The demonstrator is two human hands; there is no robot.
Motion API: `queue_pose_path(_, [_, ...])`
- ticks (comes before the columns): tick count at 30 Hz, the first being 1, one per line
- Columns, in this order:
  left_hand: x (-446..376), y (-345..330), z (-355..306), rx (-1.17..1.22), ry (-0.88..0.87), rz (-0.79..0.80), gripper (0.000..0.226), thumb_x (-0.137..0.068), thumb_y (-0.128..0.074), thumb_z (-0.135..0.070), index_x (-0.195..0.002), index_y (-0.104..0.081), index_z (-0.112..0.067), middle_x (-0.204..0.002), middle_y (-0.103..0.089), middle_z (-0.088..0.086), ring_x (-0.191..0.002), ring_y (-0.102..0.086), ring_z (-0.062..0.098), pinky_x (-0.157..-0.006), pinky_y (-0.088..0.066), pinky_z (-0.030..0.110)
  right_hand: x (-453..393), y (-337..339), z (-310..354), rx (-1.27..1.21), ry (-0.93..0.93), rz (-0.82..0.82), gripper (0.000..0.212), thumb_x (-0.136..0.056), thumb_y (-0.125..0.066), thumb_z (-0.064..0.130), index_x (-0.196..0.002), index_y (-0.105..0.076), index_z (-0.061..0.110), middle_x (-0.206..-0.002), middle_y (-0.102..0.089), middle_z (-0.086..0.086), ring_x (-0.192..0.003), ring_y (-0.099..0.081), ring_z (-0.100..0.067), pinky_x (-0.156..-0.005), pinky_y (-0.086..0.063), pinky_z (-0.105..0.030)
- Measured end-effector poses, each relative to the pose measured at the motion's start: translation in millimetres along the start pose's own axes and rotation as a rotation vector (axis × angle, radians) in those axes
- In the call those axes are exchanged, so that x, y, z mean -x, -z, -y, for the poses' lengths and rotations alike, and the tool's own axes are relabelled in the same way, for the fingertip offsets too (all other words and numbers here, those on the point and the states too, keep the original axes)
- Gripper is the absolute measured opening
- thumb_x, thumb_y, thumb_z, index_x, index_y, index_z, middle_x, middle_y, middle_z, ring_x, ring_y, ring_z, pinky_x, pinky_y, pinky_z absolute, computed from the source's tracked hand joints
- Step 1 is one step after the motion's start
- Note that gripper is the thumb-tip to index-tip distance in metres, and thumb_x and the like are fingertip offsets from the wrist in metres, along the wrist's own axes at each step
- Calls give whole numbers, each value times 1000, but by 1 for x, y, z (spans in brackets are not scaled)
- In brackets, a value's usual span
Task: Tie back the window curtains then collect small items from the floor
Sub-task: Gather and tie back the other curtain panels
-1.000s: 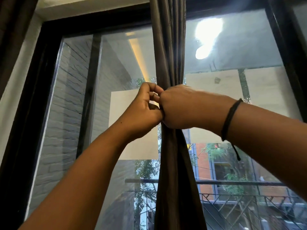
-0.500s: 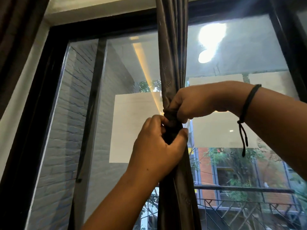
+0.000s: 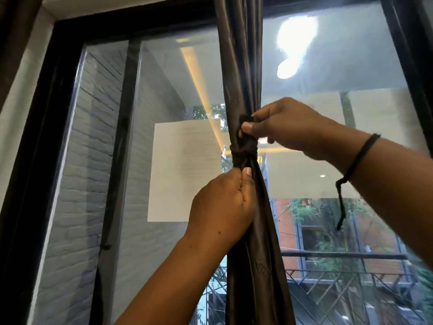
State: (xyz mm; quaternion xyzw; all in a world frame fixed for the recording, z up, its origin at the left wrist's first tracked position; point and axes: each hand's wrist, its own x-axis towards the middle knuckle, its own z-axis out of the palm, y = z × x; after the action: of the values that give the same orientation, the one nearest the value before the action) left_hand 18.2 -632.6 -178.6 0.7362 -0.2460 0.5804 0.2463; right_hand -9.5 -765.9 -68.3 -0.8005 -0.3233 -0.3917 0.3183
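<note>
A dark brown curtain [image 3: 241, 66] hangs bunched in front of the window's middle. A dark tie-back band [image 3: 243, 151] is wrapped and knotted around it at mid height. My right hand [image 3: 285, 123] pinches one end of the band just above the knot, thumb and fingers closed on it. My left hand [image 3: 225, 202] grips the curtain and the band's lower end just below the knot. A black cord bracelet sits on my right wrist. The floor and any small items are out of sight.
The black window frame [image 3: 58, 113] runs up the left and across the top. Another dark curtain edge [image 3: 14, 43] hangs at the far left. Through the glass I see a grey brick wall, a railing and buildings.
My hands have moved apart: the left slid down below the knot and the right lifted above it, so the knotted band is now exposed between them.
</note>
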Motion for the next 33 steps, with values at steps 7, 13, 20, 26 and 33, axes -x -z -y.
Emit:
queue_pose_path(7, [26,-30,-15,153,2,-21,39,-91,-24,-44,-58,-29,-24,-52,-36,-5,-50,-39,13,-50,-28,29,-15,-30,-25,-301,-225,-528,23,-82,-64,14,-60,-64,6,-66,-63,-11,-66,-55,-29,-65,-45,-33])
queue_pose_path(13, [27,-33,-17,343,61,-71,39,-91,-32,-42,-57,-31,-25,-50,-35,-5,-52,-38,12,-49,-26,25,-26,-32,-24,-344,-366,-544,31,-83,-54,12,-57,-38,17,-61,-41,0,-73,-47,-23,-67,-47,-36])
queue_pose_path(20, [30,-23,-7,309,41,-67,38,-93,-32,-43,-59,-33,-26,-52,-36,-7,-53,-39,11,-49,-27,26,-25,-38,-22,-275,-290,-522,32,-84,-55,11,-54,-45,9,-55,-46,-4,-63,-43,-22,-48,-35,-19])
queue_pose_path(26, [44,-17,21,276,324,-68,23,-93,-43,-42,-94,-58,-24,-99,-47,-6,-98,-45,15,-82,-37,26,18,-63,-27,-524,-162,-423,17,-90,-60,31,-105,-60,22,-87,-62,2,-68,-57,-12,-59,-48,-22])
queue_pose_path(33, [72,-23,41,800,765,165,20,-91,-58,-33,-97,-58,-13,-93,-68,10,-83,-66,28,-82,-54,44,87,-128,-55,-430,-356,-391,36,-86,-58,49,-89,-66,14,-79,-70,-3,-71,-66,-16,-69,-52,-35])
